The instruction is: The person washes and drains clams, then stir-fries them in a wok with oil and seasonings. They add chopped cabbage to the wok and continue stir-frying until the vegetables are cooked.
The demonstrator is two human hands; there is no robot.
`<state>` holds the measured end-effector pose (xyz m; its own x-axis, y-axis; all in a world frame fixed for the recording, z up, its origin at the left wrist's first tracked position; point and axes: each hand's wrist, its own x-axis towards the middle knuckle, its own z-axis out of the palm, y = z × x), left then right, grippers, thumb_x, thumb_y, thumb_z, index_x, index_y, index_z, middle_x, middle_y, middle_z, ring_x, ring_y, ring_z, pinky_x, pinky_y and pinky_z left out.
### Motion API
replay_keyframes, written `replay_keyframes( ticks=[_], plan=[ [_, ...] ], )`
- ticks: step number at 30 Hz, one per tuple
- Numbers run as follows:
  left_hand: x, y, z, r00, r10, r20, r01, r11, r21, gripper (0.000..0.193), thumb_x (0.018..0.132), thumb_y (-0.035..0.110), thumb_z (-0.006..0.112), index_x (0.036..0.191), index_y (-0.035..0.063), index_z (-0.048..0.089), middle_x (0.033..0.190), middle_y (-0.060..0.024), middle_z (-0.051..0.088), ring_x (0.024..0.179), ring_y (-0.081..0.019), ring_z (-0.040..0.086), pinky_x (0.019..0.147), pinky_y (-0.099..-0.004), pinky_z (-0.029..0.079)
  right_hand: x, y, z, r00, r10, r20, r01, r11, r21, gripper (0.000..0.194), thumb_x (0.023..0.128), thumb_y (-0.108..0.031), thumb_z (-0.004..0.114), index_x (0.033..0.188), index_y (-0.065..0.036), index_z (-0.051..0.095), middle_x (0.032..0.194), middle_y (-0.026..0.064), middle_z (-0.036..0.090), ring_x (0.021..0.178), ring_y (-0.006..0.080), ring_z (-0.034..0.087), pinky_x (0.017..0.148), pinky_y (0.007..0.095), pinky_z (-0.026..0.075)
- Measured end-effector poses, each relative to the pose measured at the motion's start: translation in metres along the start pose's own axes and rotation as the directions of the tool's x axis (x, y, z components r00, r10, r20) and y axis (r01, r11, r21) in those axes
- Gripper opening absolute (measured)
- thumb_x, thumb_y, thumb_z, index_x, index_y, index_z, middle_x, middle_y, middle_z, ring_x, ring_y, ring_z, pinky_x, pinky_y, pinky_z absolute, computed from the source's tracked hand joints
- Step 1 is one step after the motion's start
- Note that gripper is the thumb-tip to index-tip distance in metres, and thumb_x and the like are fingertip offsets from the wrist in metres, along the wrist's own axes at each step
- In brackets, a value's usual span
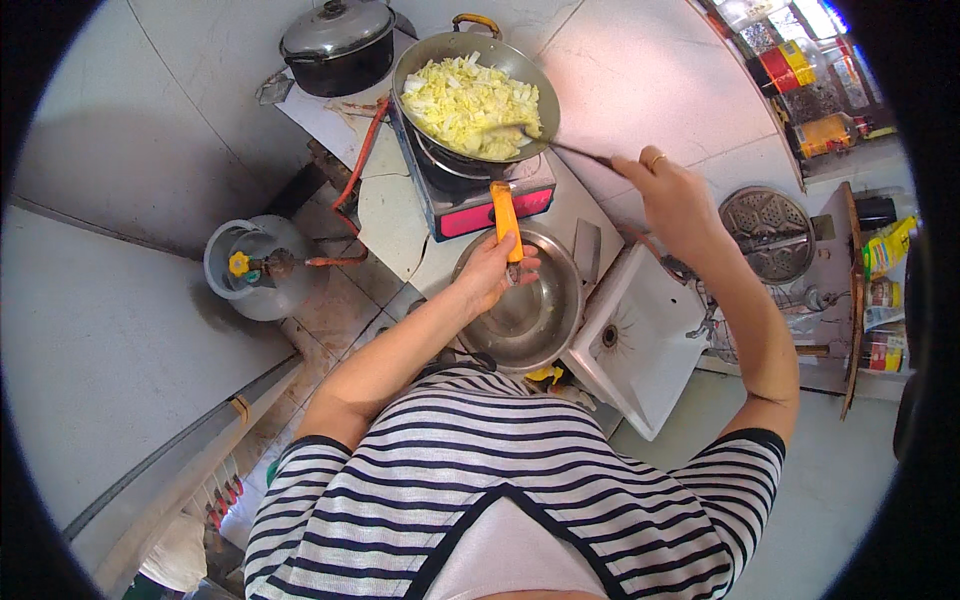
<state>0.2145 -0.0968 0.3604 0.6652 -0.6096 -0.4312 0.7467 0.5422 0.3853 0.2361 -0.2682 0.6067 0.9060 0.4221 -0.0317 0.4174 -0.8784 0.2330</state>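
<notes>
A wok (550, 97) full of chopped pale-green cabbage (465, 97) rests on a gas stove (480, 214) with a pink-red front panel. My left hand (495, 274) grips the wok's yellow handle (505, 217) near its end. In my right hand (671, 199) is the dark shaft of a spatula or ladle (574, 152), held from the right side. Its head lies among the cabbage at the wok's near right edge, partly hidden and blurred. Below my left hand stands a wide steel basin (536, 322) on the counter.
A lidded pot (337, 52) sits behind left. An orange hose (364, 157) runs from the stove towards a gas cylinder (262, 262) on the floor. The white sink (637, 330) is at right, near a round perforated steamer plate (766, 234). Bottles (795, 67) line the windowsill.
</notes>
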Motion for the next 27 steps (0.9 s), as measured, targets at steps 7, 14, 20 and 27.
replay_keyframes(
  ticks=[7, 14, 20, 27],
  plan=[
    [0.007, -0.007, 0.009, 0.995, -0.002, -0.096, 0.006, 0.999, 0.040, 0.021, 0.104, 0.029, 0.040, 0.111, 0.0102, 0.043, 0.077, -0.0043, 0.049, 0.056, -0.0119, 0.039, 0.052, -0.0283, 0.037, 0.050, -0.028, 0.104, 0.997, -0.070, -0.022, 0.072, 0.994, 0.079, 0.035, 0.081, -0.001, 0.052, 0.116, -0.004, 0.055, 0.101, 0.0181, 0.057, 0.084, 0.0398, 0.061, 0.075, 0.0466, 0.051],
    [0.003, -0.002, 0.011, 0.994, -0.026, -0.105, 0.030, 0.999, 0.034, 0.022, 0.103, 0.029, 0.041, 0.114, 0.0098, 0.043, 0.080, -0.0047, 0.049, 0.058, -0.0121, 0.039, 0.052, -0.0289, 0.037, 0.062, 0.001, 0.073, 0.976, 0.216, 0.022, -0.214, 0.940, 0.265, 0.027, 0.086, -0.014, 0.054, 0.112, -0.007, 0.058, 0.087, 0.0213, 0.066, 0.082, 0.0376, 0.064, 0.077, 0.0474, 0.050],
    [0.002, -0.003, 0.012, 0.992, -0.007, -0.124, 0.014, 0.998, 0.057, 0.022, 0.103, 0.028, 0.040, 0.114, 0.0097, 0.042, 0.081, -0.0048, 0.049, 0.059, -0.0120, 0.039, 0.053, -0.0289, 0.037, 0.067, 0.007, 0.049, 0.953, 0.234, -0.191, -0.175, 0.944, 0.280, 0.028, 0.086, -0.011, 0.057, 0.113, -0.008, 0.061, 0.092, 0.0204, 0.067, 0.082, 0.0383, 0.064, 0.074, 0.0458, 0.050],
    [0.002, -0.003, 0.012, 0.996, 0.001, -0.088, 0.004, 0.998, 0.059, 0.019, 0.103, 0.029, 0.040, 0.111, 0.0111, 0.041, 0.081, -0.0040, 0.048, 0.058, -0.0106, 0.040, 0.051, -0.0271, 0.037, 0.064, -0.014, 0.112, 0.973, 0.183, -0.141, -0.136, 0.947, 0.292, 0.029, 0.085, -0.010, 0.055, 0.114, -0.006, 0.060, 0.088, 0.0202, 0.065, 0.082, 0.0389, 0.063, 0.073, 0.0482, 0.050]
  ],
)
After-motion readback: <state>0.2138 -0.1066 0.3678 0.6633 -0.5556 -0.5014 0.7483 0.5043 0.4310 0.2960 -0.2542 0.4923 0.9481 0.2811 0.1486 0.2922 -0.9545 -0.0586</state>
